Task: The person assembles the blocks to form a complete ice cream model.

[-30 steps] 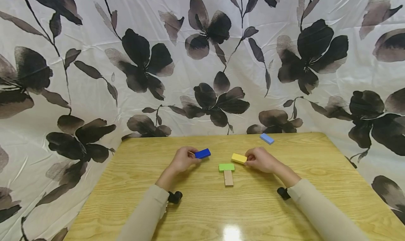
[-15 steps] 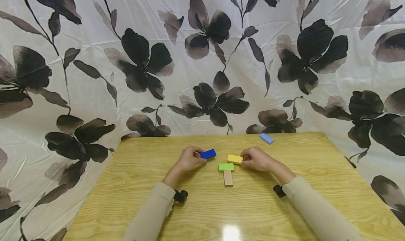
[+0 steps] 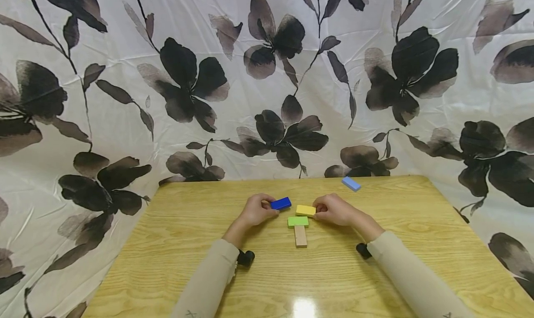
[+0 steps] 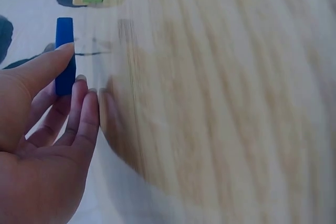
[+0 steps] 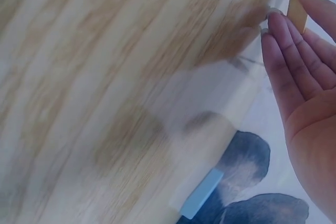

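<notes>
Between thumb and fingers, my left hand (image 3: 255,210) pinches a dark blue block (image 3: 281,203) by its left end. My right hand (image 3: 336,210) pinches the right end of a yellow block (image 3: 306,210). The yellow block lies just behind a green block (image 3: 298,222), and the blue one is to its left and slightly farther back. Against the green block's near side lies a plain wood block (image 3: 300,237), the two forming a T shape. In the left wrist view the blue block (image 4: 64,72) shows thumb on one face, fingers on the other.
A light blue block (image 3: 351,183) lies near the table's far edge, right of the hands. The wooden table (image 3: 167,271) ends at a floral cloth (image 3: 267,77) hanging behind it. A black wrist camera (image 3: 246,258) sits at the left cuff.
My left hand has carried the dark blue block to the right. My right hand has brought the yellow block left, closer behind the green block. The green, wood and light blue blocks stay put.
</notes>
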The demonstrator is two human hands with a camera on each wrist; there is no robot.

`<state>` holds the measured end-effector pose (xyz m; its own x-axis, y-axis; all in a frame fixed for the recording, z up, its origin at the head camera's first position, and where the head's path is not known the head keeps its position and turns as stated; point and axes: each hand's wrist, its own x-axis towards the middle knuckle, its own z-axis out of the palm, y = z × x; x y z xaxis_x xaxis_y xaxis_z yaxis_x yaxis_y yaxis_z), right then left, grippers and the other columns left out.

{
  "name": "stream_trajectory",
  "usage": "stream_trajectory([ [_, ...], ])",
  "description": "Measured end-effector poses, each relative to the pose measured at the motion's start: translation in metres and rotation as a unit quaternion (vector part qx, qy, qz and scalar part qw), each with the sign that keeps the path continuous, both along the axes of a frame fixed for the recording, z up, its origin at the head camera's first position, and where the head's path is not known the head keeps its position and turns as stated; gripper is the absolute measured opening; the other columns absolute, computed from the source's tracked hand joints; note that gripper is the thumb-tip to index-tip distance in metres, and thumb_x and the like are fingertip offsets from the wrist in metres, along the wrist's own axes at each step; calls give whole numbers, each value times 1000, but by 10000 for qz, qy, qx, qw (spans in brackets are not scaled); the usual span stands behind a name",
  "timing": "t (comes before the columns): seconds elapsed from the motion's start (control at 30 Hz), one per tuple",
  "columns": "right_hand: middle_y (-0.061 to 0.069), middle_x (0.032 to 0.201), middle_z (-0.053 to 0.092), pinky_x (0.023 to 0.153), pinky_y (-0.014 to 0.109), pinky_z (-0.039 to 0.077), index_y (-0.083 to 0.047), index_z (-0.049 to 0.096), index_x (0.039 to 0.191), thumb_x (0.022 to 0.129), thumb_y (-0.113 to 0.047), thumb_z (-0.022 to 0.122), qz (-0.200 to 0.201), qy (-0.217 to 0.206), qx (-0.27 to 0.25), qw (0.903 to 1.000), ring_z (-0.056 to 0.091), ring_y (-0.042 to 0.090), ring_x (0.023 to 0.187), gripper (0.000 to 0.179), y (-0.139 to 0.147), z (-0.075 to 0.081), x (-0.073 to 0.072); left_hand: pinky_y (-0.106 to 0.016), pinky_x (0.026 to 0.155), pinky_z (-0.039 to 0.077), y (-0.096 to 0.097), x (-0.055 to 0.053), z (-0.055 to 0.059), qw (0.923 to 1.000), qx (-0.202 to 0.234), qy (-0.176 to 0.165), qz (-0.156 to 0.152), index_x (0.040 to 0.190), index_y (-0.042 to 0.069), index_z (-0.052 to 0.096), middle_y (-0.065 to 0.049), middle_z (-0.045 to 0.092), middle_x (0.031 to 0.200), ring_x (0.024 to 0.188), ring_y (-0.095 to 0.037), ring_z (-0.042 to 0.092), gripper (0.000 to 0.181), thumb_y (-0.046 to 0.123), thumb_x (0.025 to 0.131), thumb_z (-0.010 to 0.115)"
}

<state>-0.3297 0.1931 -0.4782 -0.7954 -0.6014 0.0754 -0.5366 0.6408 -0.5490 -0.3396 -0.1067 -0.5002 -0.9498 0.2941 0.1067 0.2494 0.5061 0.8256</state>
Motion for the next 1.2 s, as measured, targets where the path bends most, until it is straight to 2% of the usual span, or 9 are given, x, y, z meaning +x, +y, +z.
stream_trajectory([
  [0.23, -2, 87, 69, 74, 28, 52, 1, 72, 111, 93, -13, 76, 136, -29, -47, 9999, 60, 8, 79, 23, -6, 1, -2, -33, 76, 57, 5, 0, 4, 9999, -17, -107, 97, 114, -2, 72, -14, 69, 104, 91, -22, 68, 35, 7, 83, 85],
  [0.7, -3, 83, 66, 70, 27, 49, 0, 71, 106, 95, -11, 74, 345, -41, 58, 9994, 56, 8, 74, 16, -10, -1, -6, -30, 75, 55, 12, 1, 4, 9998, -125, -171, -3, 117, -3, 72, -16, 68, 109, 92, -22, 66, 36, 8, 85, 84],
  [1.03, -2, 84, 66, 72, 28, 49, 0, 72, 107, 96, -9, 72, 393, -7, 138, 9991, 55, 9, 76, 14, -13, 1, -7, -33, 78, 54, 16, -5, 1, 9993, -352, -77, -41, 117, -2, 72, -14, 69, 105, 89, -21, 64, 37, 9, 85, 85],
  [1.2, -1, 87, 67, 73, 28, 50, 2, 73, 111, 96, -9, 71, 447, 0, 184, 9988, 56, 9, 78, 18, -14, 1, -7, -32, 77, 53, 17, -5, 1, 9992, -383, -44, -95, 117, -4, 72, -11, 67, 99, 84, -19, 62, 36, 8, 85, 84],
])
